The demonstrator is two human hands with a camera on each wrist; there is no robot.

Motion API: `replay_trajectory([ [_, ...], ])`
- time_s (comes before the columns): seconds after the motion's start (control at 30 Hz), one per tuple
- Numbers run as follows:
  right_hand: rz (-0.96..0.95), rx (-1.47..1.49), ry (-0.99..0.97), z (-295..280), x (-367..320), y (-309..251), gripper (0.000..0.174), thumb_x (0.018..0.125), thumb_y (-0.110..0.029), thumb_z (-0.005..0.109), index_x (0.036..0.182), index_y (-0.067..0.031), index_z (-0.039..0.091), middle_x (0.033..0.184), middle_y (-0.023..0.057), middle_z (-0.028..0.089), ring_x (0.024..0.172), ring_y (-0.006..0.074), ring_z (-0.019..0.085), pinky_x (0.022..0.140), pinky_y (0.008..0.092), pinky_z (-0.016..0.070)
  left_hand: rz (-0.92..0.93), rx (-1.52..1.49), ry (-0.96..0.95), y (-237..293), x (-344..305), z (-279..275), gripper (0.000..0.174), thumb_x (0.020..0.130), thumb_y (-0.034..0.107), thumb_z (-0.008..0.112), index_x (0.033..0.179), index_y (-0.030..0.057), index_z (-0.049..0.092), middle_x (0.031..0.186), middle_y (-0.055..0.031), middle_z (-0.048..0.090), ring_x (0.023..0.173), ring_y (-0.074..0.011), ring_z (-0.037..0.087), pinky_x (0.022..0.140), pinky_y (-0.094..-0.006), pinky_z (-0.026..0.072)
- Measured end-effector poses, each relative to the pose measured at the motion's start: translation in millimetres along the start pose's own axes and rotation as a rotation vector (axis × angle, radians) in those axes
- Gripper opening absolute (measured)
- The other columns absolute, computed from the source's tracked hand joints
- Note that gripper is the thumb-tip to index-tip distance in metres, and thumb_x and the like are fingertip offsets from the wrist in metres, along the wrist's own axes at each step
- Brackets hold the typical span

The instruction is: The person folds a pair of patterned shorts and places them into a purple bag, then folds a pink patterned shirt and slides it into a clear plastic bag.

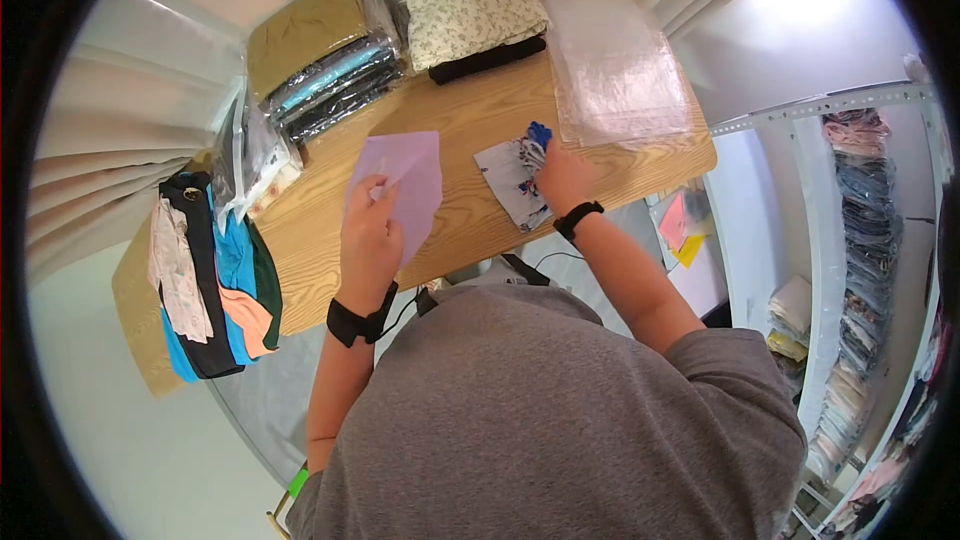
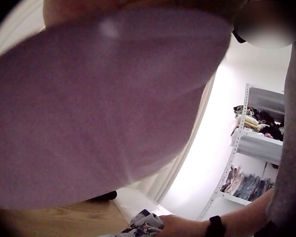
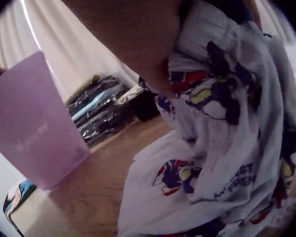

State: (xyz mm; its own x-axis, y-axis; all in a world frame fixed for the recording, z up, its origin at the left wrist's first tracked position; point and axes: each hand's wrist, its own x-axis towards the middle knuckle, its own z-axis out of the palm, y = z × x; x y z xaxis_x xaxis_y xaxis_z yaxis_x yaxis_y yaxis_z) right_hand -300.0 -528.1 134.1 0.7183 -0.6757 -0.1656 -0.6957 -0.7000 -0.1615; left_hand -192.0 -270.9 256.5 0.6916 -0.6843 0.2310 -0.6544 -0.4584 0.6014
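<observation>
Left hand (image 1: 371, 242) pinches purple sheet (image 1: 417, 178); right hand (image 1: 568, 183) grips white printed garment (image 1: 508, 180), fingertip contact partly hidden. Wooden table (image 1: 460, 118) under both, near edge partly blocked by torso (image 1: 570, 410). Sheet raised, covers most of left wrist view. Garment bunched over table, lettering (image 3: 235, 180) hard to read.

Dark lettering (image 3: 234, 182) in two lines stands on the white printed cloth (image 3: 207, 153), blurred and creased; "EST" and "FRE" seem legible. Pale marks (image 3: 32, 139) on the purple sheet (image 3: 37, 113) cannot be read.
</observation>
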Motion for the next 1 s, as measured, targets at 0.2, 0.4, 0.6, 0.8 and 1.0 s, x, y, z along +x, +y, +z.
replay_trajectory([
  [0.2,-0.122,-0.178,0.074,45,-20,-43,0.043,0.081,-0.016,0.051,0.123,-0.0076,0.044,0.086,0.0114,0.062,0.075,0.0267,0.062,0.072,0.0407,0.0416,0.032,0.020,0.012,-2,-3,0,0.041,0.066,-0.010,0.046,0.104,-0.0027,0.060,0.109,-0.0195,0.052,0.099,-0.0362,0.051,0.084,-0.0388,0.0432],
  [0.4,-0.141,-0.316,0.159,99,-42,-52,0.053,0.085,-0.018,0.046,0.137,-0.0126,0.035,0.103,0.0201,0.053,0.083,0.0313,0.057,0.075,0.0478,0.0424,0.111,0.068,0.052,-4,-6,1,0.044,0.067,-0.013,0.043,0.107,-0.0031,0.059,0.110,-0.0174,0.051,0.092,-0.0321,0.054,0.072,-0.0326,0.0452],
  [0.6,-0.208,-0.358,0.238,93,-29,-36,0.053,0.082,-0.015,0.050,0.134,-0.0103,0.038,0.095,0.0149,0.053,0.077,0.0292,0.056,0.058,0.0392,0.0473,0.020,0.010,-0.020,1,-7,0,0.042,0.067,-0.009,0.046,0.108,-0.0034,0.058,0.113,-0.0190,0.050,0.103,-0.0358,0.050,0.086,-0.0388,0.0424],
  [0.8,-0.113,0.532,-0.119,25,-3,24,0.057,0.070,-0.003,0.057,0.126,-0.0065,0.043,0.104,0.0167,0.058,0.080,0.0276,0.061,0.064,0.0381,0.0514,0.087,0.116,-0.058,4,-7,-6,0.051,0.064,-0.012,0.043,0.113,-0.0023,0.054,0.118,-0.0190,0.049,0.109,-0.0368,0.048,0.093,-0.0379,0.0394],
  [1.0,-0.220,1.307,-0.441,-110,-29,22,0.064,0.067,0.001,0.057,0.128,-0.0013,0.039,0.112,0.0093,0.055,0.100,0.0177,0.055,0.088,0.0308,0.0438,0.151,0.090,-0.087,-7,-5,-10,0.048,0.066,-0.012,0.044,0.112,-0.0013,0.054,0.121,-0.0160,0.049,0.111,-0.0352,0.046,0.093,-0.0382,0.0397],
])
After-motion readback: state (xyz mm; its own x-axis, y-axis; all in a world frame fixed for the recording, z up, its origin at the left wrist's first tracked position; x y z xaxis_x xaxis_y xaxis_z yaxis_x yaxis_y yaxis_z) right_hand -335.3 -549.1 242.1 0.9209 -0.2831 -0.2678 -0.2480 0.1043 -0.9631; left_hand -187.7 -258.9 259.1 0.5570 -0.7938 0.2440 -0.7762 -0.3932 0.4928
